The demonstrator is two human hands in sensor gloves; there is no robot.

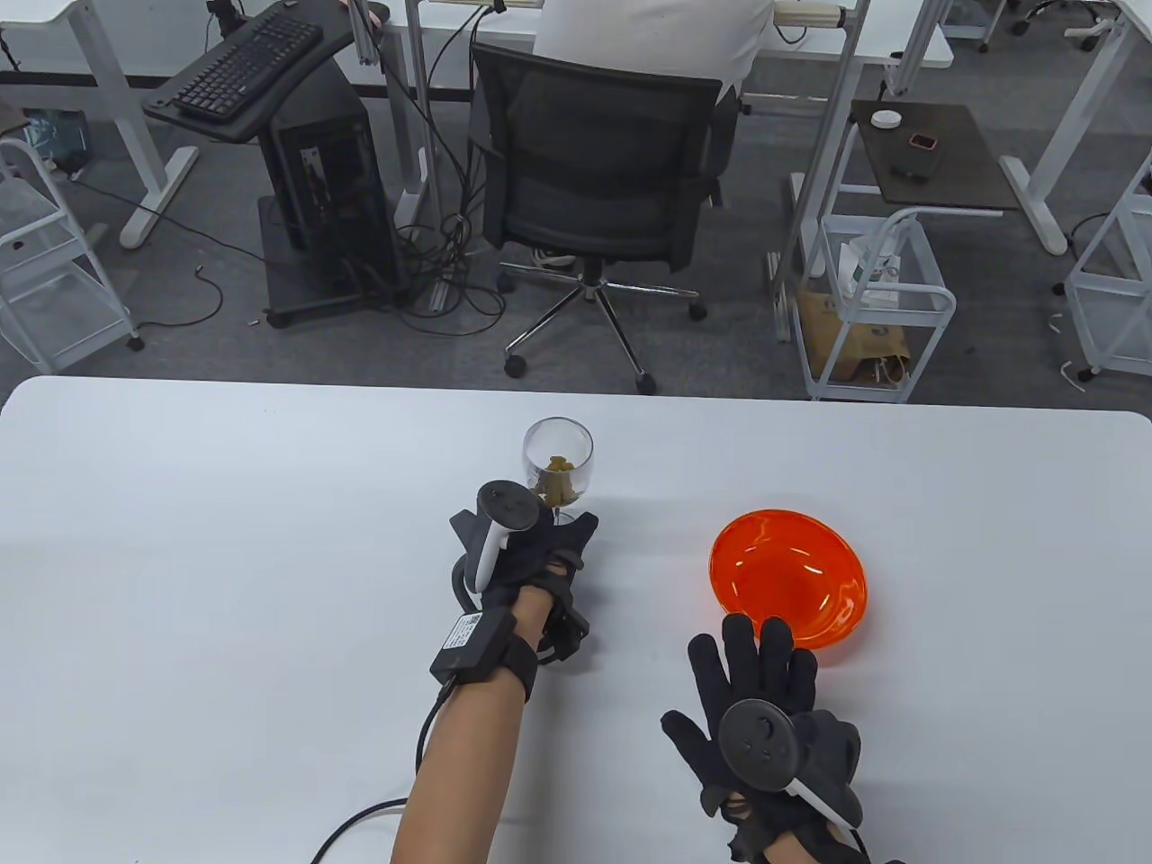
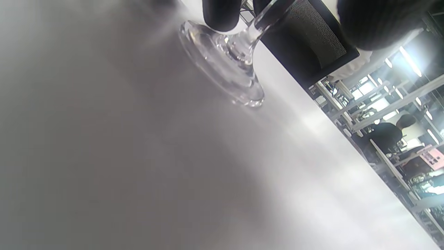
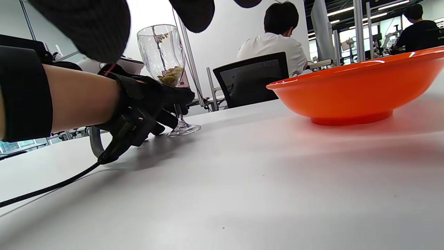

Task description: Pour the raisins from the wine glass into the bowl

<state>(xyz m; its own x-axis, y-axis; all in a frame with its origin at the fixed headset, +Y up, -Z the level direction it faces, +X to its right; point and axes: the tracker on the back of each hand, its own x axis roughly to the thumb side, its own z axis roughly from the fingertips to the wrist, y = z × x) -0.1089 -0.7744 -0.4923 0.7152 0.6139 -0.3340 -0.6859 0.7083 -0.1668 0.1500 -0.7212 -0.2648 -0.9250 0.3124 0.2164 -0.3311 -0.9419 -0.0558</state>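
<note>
A clear wine glass (image 1: pixel 558 454) with yellowish raisins (image 1: pixel 559 482) in its bottom stands upright on the white table (image 1: pixel 225 540). My left hand (image 1: pixel 560 533) grips its stem from the near side. The right wrist view shows the fingers (image 3: pixel 173 99) wrapped around the stem and the foot (image 3: pixel 184 129) on the table. The left wrist view shows the foot (image 2: pixel 225 66) flat on the table. The orange bowl (image 1: pixel 787 576) sits empty to the right of the glass, also in the right wrist view (image 3: pixel 353 93). My right hand (image 1: pixel 756 652) is open, palm down, its fingers spread just short of the bowl's near rim.
The table's far edge runs just behind the glass. Beyond it a person sits in a black office chair (image 1: pixel 598 180) with their back to me. A cable (image 1: pixel 423 747) runs from my left wrist toward the near edge.
</note>
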